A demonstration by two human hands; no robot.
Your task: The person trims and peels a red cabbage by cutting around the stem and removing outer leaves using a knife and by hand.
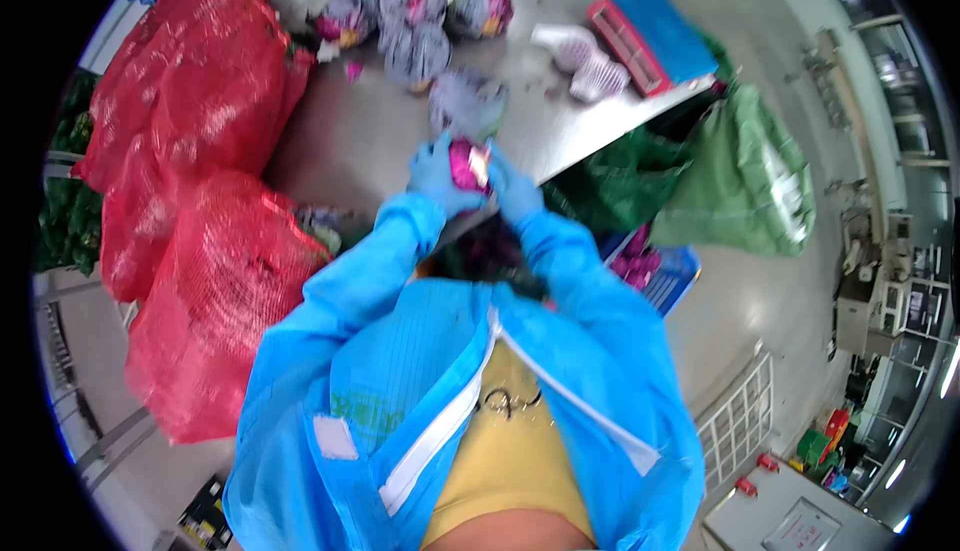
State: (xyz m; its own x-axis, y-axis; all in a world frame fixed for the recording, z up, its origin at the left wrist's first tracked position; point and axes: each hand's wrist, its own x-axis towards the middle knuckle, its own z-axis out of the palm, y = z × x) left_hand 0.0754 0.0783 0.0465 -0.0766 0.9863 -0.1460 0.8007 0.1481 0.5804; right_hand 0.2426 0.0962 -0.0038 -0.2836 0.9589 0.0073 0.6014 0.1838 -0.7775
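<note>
A small purple-red cabbage with a pale patch on its right side sits between my two blue-gloved hands, over the near edge of the metal table. My left hand curls around its left side. Against its right side, my right hand grips with bent fingers; whether it holds a tool is hidden. Just beyond lies a cabbage in dull grey-purple outer leaves. Several more such cabbages are grouped farther back on the table.
Large red mesh sacks crowd the left side. White foam net sleeves and a blue-and-red box lie at the table's right. Beneath that edge are green bags and a blue crate with purple leaves.
</note>
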